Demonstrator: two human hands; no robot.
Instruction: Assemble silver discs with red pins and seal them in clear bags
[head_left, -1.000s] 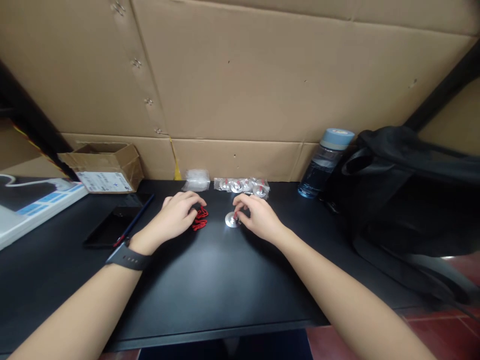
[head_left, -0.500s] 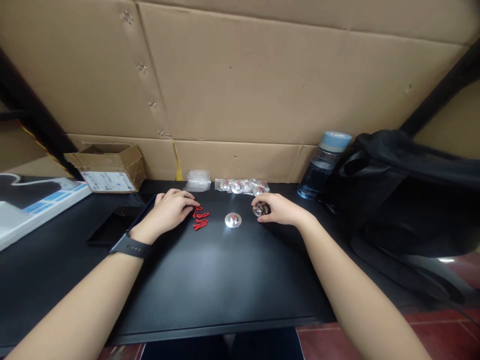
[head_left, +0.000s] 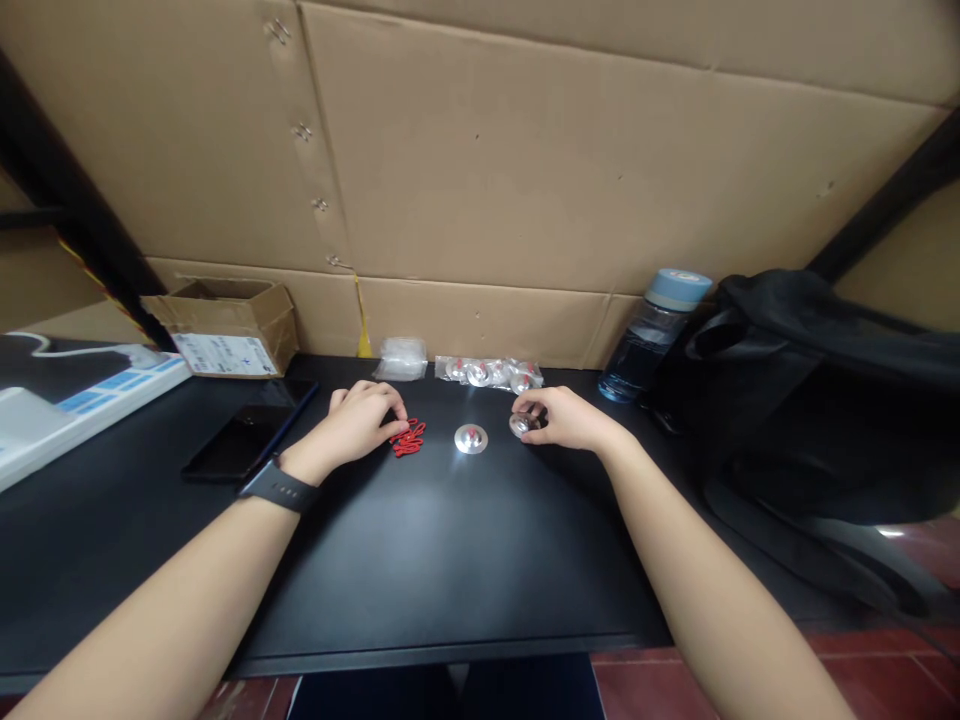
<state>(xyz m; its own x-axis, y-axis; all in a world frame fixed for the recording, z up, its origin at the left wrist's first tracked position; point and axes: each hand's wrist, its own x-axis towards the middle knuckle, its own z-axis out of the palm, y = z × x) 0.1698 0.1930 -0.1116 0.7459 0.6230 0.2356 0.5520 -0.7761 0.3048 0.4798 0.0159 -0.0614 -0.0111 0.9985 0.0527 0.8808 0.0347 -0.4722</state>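
My left hand [head_left: 361, 417] rests on the black desk [head_left: 450, 540], fingers curled, its fingertips pinching a small pile of red cords [head_left: 409, 439]. A shiny silver disc [head_left: 471, 439] lies free on the desk between my hands. My right hand [head_left: 564, 419] is closed around a second silver disc [head_left: 520, 425], to the right of the free one. Behind them, against the cardboard wall, lie a row of bagged silver discs [head_left: 491, 373] and a small clear plastic bag [head_left: 401, 359].
A black phone [head_left: 244, 440] lies left of my left hand. A small cardboard box [head_left: 225, 325] and a white-and-blue board [head_left: 67, 410] stand further left. A blue water bottle [head_left: 651, 330] and a black backpack [head_left: 817, 400] fill the right side.
My right hand let go of the centre disc, moved right and took hold of a second disc. My left hand stayed at the red cords, bunching them together.
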